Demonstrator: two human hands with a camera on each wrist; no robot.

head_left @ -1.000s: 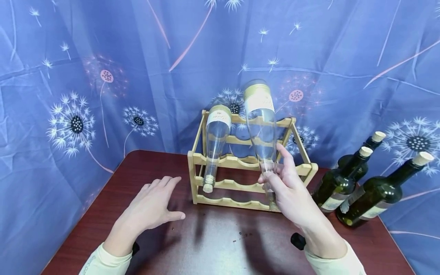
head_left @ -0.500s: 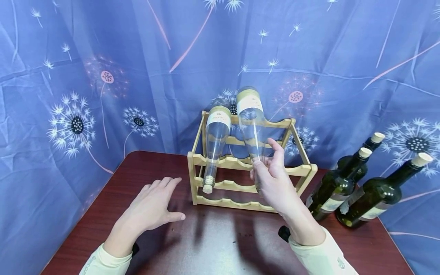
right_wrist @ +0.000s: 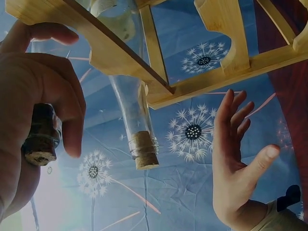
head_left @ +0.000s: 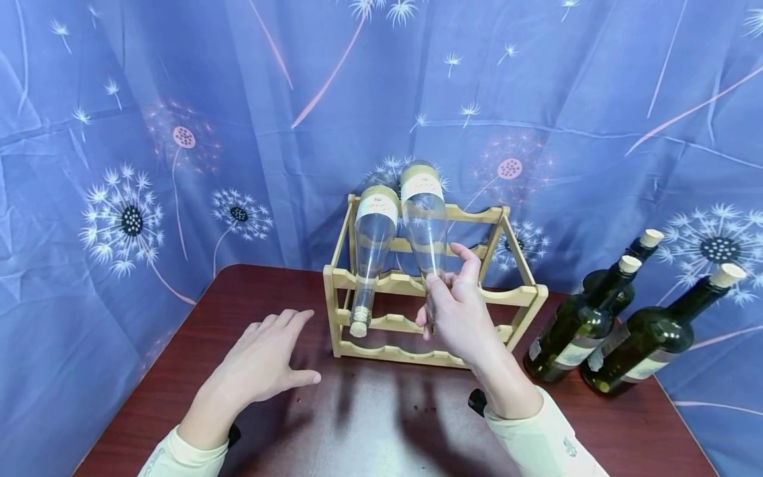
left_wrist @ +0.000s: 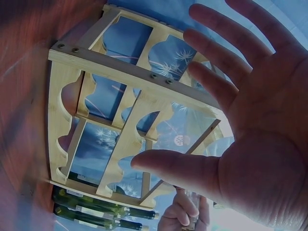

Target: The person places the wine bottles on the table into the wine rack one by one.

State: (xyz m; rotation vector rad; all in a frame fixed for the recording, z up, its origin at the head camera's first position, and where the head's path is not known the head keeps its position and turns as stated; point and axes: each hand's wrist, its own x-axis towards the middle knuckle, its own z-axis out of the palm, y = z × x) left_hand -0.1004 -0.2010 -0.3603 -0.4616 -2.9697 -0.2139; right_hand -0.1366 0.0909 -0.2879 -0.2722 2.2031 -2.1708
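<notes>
My right hand (head_left: 467, 324) grips the neck of a clear glass bottle (head_left: 424, 225) with a white and pale-green label, its base pointing back. This bottle slants over the top tier of a wooden wine rack (head_left: 524, 296); whether it touches the rail is unclear. In the right wrist view, its corked mouth (right_wrist: 41, 156) shows below the curled fingers. Beside it, a second clear bottle (head_left: 374, 242) lies in the rack's left top slot, cork (head_left: 358, 329) toward me. My left hand (head_left: 256, 364) holds nothing, fingers extended, left of the rack.
Several dark green corked bottles (head_left: 578, 338) stand upright on the right of the dark red table (head_left: 357, 437). A blue dandelion-print curtain (head_left: 268, 132) hangs behind the rack. The rack's lower tiers hold no bottles.
My right hand has moved the held bottle leftward, and its base has come lower, close alongside the bottle in the left slot. The left hand has stayed still.
</notes>
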